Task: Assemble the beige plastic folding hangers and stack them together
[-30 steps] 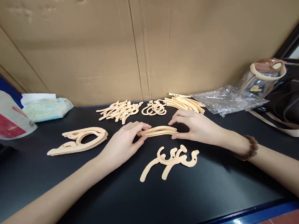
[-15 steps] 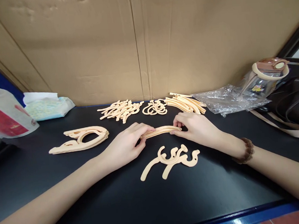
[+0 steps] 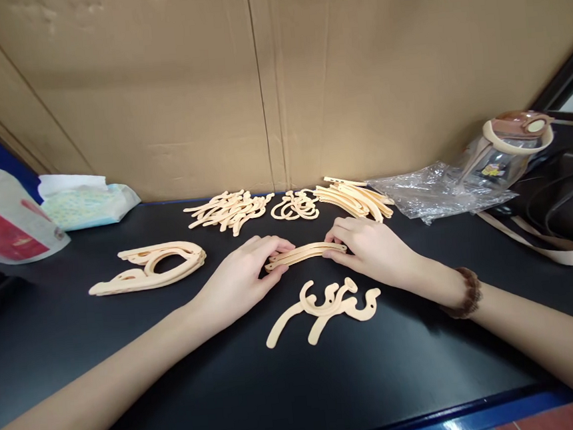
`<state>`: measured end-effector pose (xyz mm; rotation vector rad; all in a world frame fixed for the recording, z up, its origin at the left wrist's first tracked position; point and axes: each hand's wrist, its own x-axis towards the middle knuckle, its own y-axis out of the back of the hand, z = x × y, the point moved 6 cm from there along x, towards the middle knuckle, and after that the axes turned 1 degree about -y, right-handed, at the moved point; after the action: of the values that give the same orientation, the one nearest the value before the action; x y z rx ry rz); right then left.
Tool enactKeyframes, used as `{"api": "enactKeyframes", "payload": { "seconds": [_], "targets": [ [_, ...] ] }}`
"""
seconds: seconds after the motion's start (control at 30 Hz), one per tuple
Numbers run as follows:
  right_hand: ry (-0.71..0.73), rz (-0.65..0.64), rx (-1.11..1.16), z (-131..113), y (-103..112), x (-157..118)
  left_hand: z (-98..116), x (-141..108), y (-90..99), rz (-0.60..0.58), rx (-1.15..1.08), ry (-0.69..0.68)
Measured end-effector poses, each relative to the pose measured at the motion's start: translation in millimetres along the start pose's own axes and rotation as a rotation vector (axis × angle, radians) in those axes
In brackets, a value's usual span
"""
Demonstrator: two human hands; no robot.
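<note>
Curved strips (image 3: 307,252): apparently two, side by side, spanning the gap between our hands; whether they are joined we cannot tell.
Left hand (image 3: 244,272): we pinch the strips' left end, thumb on the near side, fingers beyond.
Right hand (image 3: 377,247): we grasp the opposite end likewise.
Handling: we judge the strips light, stiff with slight spring, smooth enough to slide on each other; hard bending might crack them.
Best hold: we favour both ends, squeezing the two strips together.
Hook pieces (image 3: 325,310): on the table (image 3: 232,400), overlapping, just nearer us than the hands.
Ring-shaped frame (image 3: 172,278): left of our left hand, apart from it.
Spare strips (image 3: 355,199): heaped just beyond our right hand.
</note>
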<state>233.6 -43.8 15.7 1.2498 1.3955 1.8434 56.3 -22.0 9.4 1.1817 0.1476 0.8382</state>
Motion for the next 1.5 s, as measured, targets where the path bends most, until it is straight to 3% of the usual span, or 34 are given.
{"api": "enactKeyframes", "payload": {
  "seconds": [0.3, 0.57, 0.77, 0.83, 1.0, 1.1, 1.3, 1.5],
  "targets": [
    [0.012, -0.021, -0.01, -3.5, -0.6, 0.1, 0.0, 4.1, -0.1, 0.037, -0.042, 0.057],
    [0.012, -0.044, 0.121, 0.6, 0.8, 0.2, -17.9, 3.5, 7.5, 0.122, -0.083, 0.255],
    [-0.056, 0.026, 0.14, 8.9, 23.2, 0.8, -21.3, 4.8, 11.8, 0.107, -0.027, 0.231],
    [-0.022, -0.036, 0.234, 5.0, 32.0, -0.7, -21.4, 5.1, 10.3, 0.092, -0.042, 0.222],
    [0.156, -0.432, 0.48, -11.5, 32.0, -13.5, -22.0, 4.6, 5.9, 0.069, -0.111, 0.228],
    [0.18, -0.51, 0.489, -11.8, 26.0, -17.9, -19.7, 4.5, 5.0, 0.054, -0.116, 0.202],
    [0.17, -0.378, 0.418, -14.3, 24.7, -16.7, -14.1, 4.4, 6.8, 0.07, -0.097, 0.153],
    [0.042, -0.255, 0.693, -14.5, 31.8, -9.4, -9.6, 3.8, 6.5, 0.09, -0.121, 0.111]
  ]
}}
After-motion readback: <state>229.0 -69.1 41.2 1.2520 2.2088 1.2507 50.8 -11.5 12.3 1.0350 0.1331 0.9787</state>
